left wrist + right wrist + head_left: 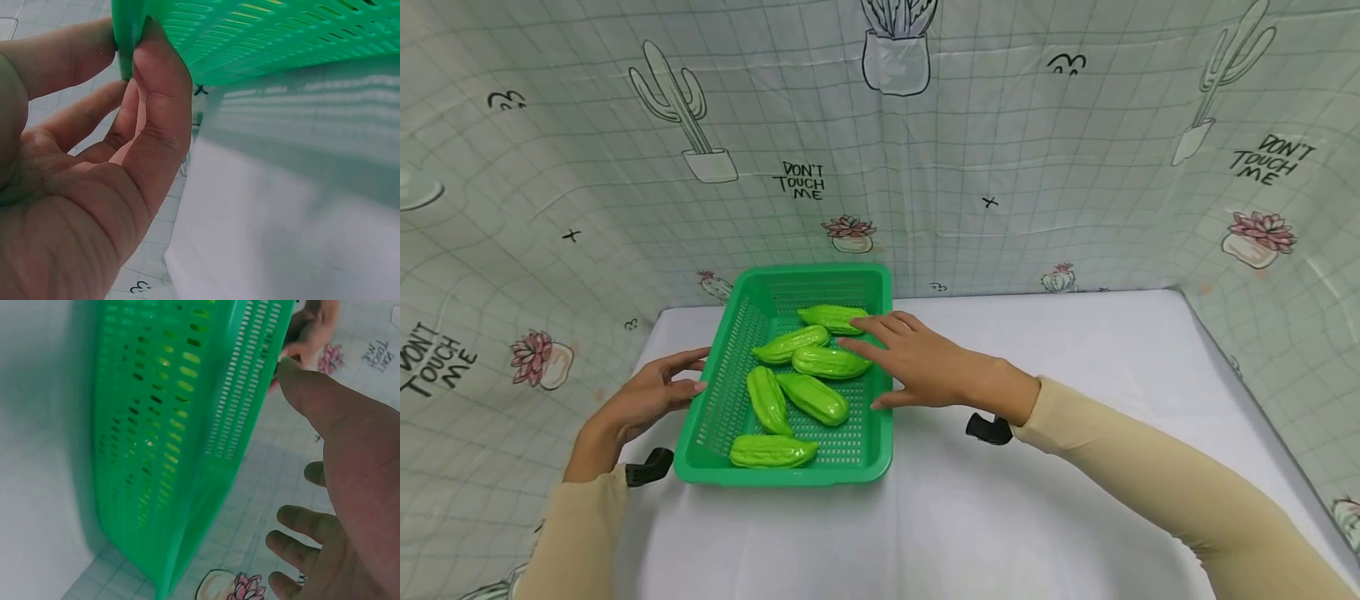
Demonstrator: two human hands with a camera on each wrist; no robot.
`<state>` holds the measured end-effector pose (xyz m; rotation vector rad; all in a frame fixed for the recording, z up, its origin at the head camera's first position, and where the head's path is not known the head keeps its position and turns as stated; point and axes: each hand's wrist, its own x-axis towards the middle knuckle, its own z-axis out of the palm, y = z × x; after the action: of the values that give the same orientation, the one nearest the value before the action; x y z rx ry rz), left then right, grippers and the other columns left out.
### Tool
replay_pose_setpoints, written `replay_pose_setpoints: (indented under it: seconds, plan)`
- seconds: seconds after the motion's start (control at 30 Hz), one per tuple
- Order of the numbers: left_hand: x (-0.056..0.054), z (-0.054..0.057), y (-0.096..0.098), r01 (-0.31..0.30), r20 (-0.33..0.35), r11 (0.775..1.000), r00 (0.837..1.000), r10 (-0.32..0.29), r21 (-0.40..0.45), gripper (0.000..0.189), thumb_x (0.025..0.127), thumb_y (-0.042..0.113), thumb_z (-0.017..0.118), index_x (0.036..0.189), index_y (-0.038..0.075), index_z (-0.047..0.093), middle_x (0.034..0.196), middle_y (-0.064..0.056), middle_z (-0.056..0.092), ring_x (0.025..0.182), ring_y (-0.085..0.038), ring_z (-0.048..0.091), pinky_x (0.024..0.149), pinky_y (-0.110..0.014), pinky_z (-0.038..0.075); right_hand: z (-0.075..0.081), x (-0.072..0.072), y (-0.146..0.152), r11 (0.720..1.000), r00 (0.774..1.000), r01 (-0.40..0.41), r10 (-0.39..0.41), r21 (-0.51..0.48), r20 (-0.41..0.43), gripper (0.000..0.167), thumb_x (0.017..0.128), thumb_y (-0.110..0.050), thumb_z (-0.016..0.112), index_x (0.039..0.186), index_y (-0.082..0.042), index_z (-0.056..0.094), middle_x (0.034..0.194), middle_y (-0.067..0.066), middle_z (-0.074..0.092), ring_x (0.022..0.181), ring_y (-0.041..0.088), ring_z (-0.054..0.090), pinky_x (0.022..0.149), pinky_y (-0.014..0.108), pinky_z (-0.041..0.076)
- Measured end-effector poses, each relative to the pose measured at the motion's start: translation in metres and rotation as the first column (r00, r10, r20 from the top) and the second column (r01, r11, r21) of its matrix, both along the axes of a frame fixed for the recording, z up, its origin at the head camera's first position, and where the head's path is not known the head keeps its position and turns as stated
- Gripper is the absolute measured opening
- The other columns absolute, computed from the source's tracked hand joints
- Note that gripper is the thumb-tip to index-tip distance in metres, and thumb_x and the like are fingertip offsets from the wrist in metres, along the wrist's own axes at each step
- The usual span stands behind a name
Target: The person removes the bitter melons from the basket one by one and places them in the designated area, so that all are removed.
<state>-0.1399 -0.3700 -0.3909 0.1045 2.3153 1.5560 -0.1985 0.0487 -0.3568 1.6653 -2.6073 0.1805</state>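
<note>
A green plastic basket with slotted walls stands on the left part of the table. Several shiny, ridged green gourds, like bitter melons, lie loose on its floor. At the basket's left side, my left hand pinches the rim between thumb and fingers; the left wrist view shows this hand close up on the rim. My right hand hovers at the right rim with fingers spread, fingertips reaching over the gourds nearby. In the right wrist view that hand appears unclenched, holding nothing.
A white cloth covers the table, stretching right of and in front of the basket. A grid-patterned curtain with cactus drawings encloses the back and sides. Black wrist mounts sit below both hands.
</note>
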Motion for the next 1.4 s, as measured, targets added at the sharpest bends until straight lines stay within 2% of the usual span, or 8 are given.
replay_pose_setpoints:
  seconds: [0.17,0.37,0.67,0.83,1.1,1.4]
  plan:
    - [-0.001,0.0,-0.001,-0.004,-0.004,1.0,1.0,0.004,0.009,0.071,0.109,0.007,0.057,0.165,-0.009,0.016,0.153,-0.035,0.029,0.098,-0.004,0.067,0.09,-0.02,0.056,0.004,0.0,-0.016,0.998,0.998,-0.055,0.055,0.033,-0.011,0.093,0.092,-0.051,0.082,0.164,-0.011,0.039,0.167,0.019,0.035,0.152,0.038,0.037,0.125,0.056,0.028]
    - [-0.001,0.0,0.0,-0.015,-0.001,1.0,1.0,0.015,-0.002,0.072,0.108,0.009,0.059,0.165,-0.008,0.018,0.153,-0.034,0.03,0.098,-0.004,0.066,0.09,-0.02,0.056,0.011,0.002,-0.037,0.987,0.994,-0.109,0.11,0.12,-0.004,0.093,0.094,-0.051,0.079,0.166,-0.014,0.035,0.169,0.016,0.033,0.156,0.035,0.032,0.127,0.055,0.025]
    - [-0.001,-0.002,-0.002,-0.021,0.0,1.0,1.0,0.021,0.005,0.071,0.108,0.008,0.058,0.165,-0.009,0.019,0.151,-0.033,0.031,0.098,-0.005,0.066,0.089,-0.02,0.056,0.016,0.008,-0.075,0.952,0.986,-0.158,0.168,0.261,-0.016,0.101,0.092,-0.056,0.079,0.17,-0.021,0.025,0.174,0.008,0.024,0.159,0.028,0.027,0.131,0.048,0.019]
    - [-0.002,-0.002,-0.002,-0.023,0.002,1.0,1.0,0.023,0.009,0.071,0.108,0.009,0.059,0.165,-0.008,0.02,0.15,-0.033,0.032,0.097,-0.005,0.067,0.089,-0.021,0.056,0.018,0.013,-0.092,0.934,0.984,-0.173,0.177,0.312,0.013,0.102,0.091,-0.054,0.081,0.17,-0.024,0.023,0.176,0.006,0.021,0.16,0.027,0.025,0.131,0.046,0.018]
    - [-0.002,-0.002,-0.001,-0.024,0.008,1.0,1.0,0.024,0.008,0.072,0.108,0.01,0.059,0.166,-0.006,0.02,0.152,-0.033,0.031,0.099,-0.006,0.067,0.09,-0.02,0.055,0.015,0.016,-0.114,0.908,0.974,-0.215,0.226,0.359,0.012,0.102,0.091,-0.053,0.08,0.171,-0.026,0.022,0.176,0.003,0.02,0.161,0.025,0.023,0.131,0.044,0.018]
    - [-0.003,-0.003,-0.004,0.002,-0.018,0.999,1.0,-0.001,0.043,0.07,0.108,0.007,0.057,0.164,-0.01,0.019,0.149,-0.034,0.031,0.098,-0.006,0.069,0.089,-0.02,0.056,0.005,0.018,-0.135,0.867,0.962,-0.245,0.273,0.433,-0.001,0.103,0.092,-0.055,0.079,0.171,-0.027,0.02,0.176,0.002,0.02,0.161,0.023,0.023,0.131,0.042,0.018]
